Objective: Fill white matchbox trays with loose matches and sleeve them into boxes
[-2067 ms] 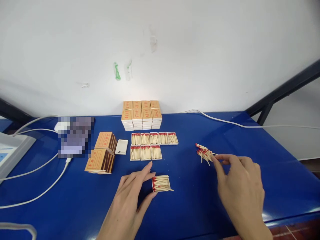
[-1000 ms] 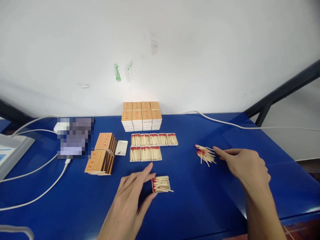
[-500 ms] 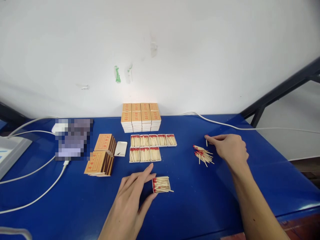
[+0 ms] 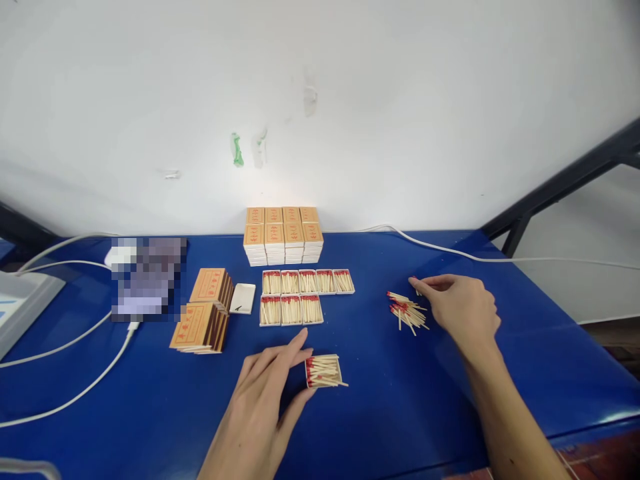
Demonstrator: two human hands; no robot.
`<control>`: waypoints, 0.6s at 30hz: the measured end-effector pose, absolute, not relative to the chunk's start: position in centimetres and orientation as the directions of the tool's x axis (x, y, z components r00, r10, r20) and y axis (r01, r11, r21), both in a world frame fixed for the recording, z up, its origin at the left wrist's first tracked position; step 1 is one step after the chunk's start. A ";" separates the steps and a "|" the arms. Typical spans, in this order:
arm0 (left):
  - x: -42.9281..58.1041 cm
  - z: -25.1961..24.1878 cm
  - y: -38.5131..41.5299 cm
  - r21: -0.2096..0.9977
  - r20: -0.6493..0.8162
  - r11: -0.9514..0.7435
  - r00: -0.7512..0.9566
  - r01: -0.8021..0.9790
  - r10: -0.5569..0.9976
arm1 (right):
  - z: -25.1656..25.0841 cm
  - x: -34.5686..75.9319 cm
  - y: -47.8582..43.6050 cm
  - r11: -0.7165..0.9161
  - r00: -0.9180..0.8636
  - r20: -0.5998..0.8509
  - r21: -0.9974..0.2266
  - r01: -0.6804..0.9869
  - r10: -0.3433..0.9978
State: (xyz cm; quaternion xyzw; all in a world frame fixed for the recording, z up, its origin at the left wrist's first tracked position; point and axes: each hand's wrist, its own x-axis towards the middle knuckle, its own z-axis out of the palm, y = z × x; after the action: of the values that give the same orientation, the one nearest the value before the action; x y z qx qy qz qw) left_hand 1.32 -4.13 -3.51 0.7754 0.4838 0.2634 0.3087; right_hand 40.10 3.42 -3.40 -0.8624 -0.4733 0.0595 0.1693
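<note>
My left hand (image 4: 267,397) grips a white matchbox tray (image 4: 307,385) between thumb and fingers near the front of the table. Red-tipped matches (image 4: 324,371) fill this tray, and one or more jut past its right end. Over on the right, my right hand (image 4: 457,307) pinches a match (image 4: 415,280), most of which its fingers hide. Just below and left of those fingertips lies a loose heap of matches (image 4: 409,313). Several filled trays (image 4: 291,310) sit in two rows behind my left hand.
Orange matchboxes (image 4: 283,235) are stacked against the wall. Flat matchbox sleeves (image 4: 200,323) stand in two piles at left, beside an upturned or bare white tray (image 4: 243,298). White cables (image 4: 107,380) cross the blue table (image 4: 380,427); a blurred-out device (image 4: 150,277) lies at left.
My right hand has shifted slightly down, and the match in its fingers shows less than before. My left hand keeps the same hold on the tray.
</note>
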 end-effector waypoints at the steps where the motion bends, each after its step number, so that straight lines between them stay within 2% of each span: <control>1: 1.3 -3.5 -4.1 0.733 0.112 -0.342 0.392 0.588 0.913 | -3.5 40.0 3.5 -0.510 0.560 0.063 -0.337 0.791 0.826; 4: 1.3 -3.6 -4.1 0.727 0.115 -0.348 0.395 0.592 0.911 | -3.5 39.5 3.6 -0.531 0.580 0.090 -0.308 0.789 0.810; 8: 1.1 -3.8 -4.0 0.723 0.153 -0.382 0.406 0.575 0.901 | -3.0 39.0 4.1 -0.318 0.367 0.104 -0.321 0.892 0.924; 12: 1.2 -3.8 -4.0 0.721 0.144 -0.375 0.404 0.583 0.903 | -2.2 39.1 4.7 -0.072 0.114 0.083 -0.395 0.916 0.990; 18: 1.2 -3.6 -4.0 0.708 0.107 -0.359 0.409 0.608 0.906 | -0.8 39.7 4.6 0.063 -0.060 0.021 -0.484 0.873 0.998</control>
State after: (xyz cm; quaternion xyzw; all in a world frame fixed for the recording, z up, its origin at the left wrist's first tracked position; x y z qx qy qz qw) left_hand 1.19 -4.01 -3.60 0.7852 0.4822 0.2505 0.2970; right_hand 39.68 4.61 -0.81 -0.6618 -0.7067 0.1749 0.1787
